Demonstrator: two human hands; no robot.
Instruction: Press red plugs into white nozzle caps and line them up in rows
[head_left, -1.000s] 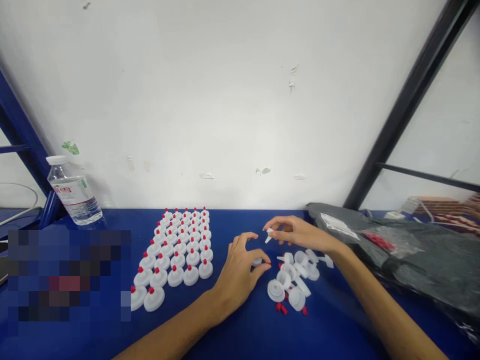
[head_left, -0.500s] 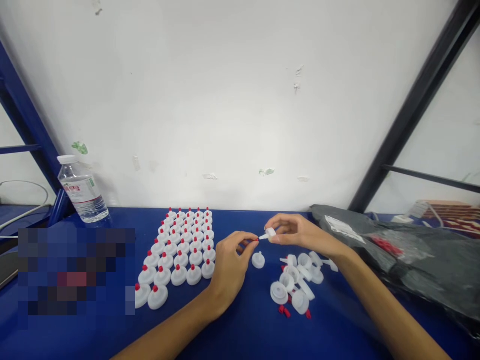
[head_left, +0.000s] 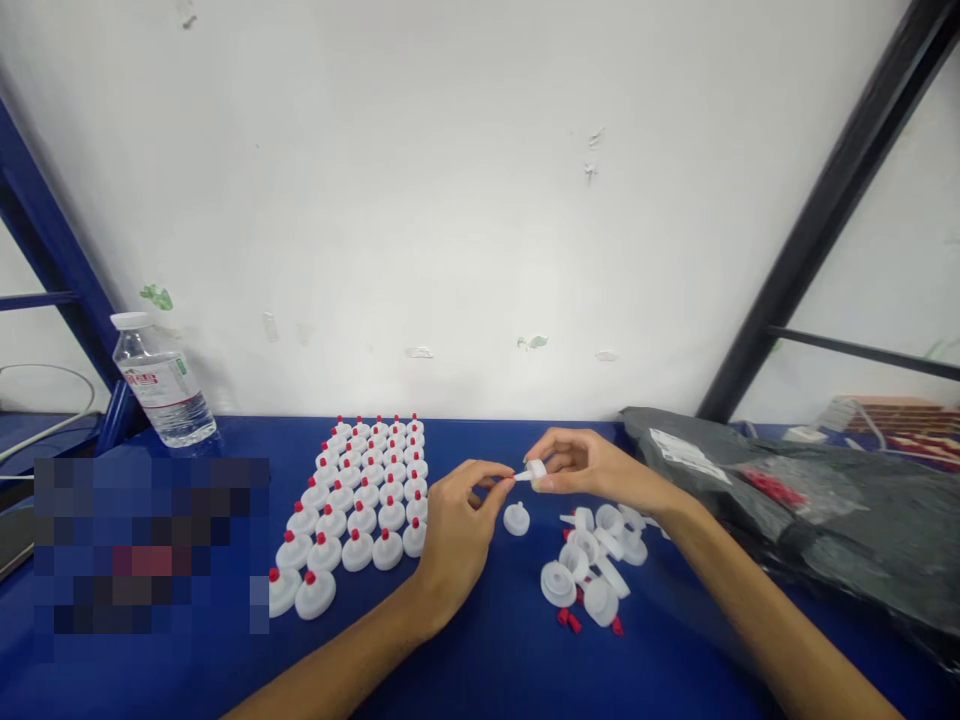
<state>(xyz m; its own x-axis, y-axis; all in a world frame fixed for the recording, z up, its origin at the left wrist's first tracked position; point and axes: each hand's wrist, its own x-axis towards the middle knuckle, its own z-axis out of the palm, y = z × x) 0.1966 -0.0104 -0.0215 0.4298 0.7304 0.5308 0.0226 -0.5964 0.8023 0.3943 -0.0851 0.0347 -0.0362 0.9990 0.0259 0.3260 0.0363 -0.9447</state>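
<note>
My right hand [head_left: 581, 465] pinches a small white nozzle [head_left: 535, 470] by its wider end, its narrow tip pointing left. Against that tip, my left hand [head_left: 461, 530] closes thumb and forefinger around a small red cap, almost wholly hidden by the fingertips. Just below the two hands stands a white round lid [head_left: 516, 519] with a bare stem and no red on top. To the right lies a loose heap of white lids and nozzles [head_left: 600, 603], with several red caps [head_left: 574, 624] at its near side.
Rows of white lids with red tips [head_left: 357, 550] stand left of my left hand. A water bottle [head_left: 166, 395] is at the back left. A dark plastic bag [head_left: 847, 535] covers the right side, with a clear bag of red pieces [head_left: 772, 488] on it.
My left hand's fingers have closed and met the nozzle tip held by my right hand. The white lid, earlier mostly behind my left fingers, now shows fully. The nozzle has turned to point left.
</note>
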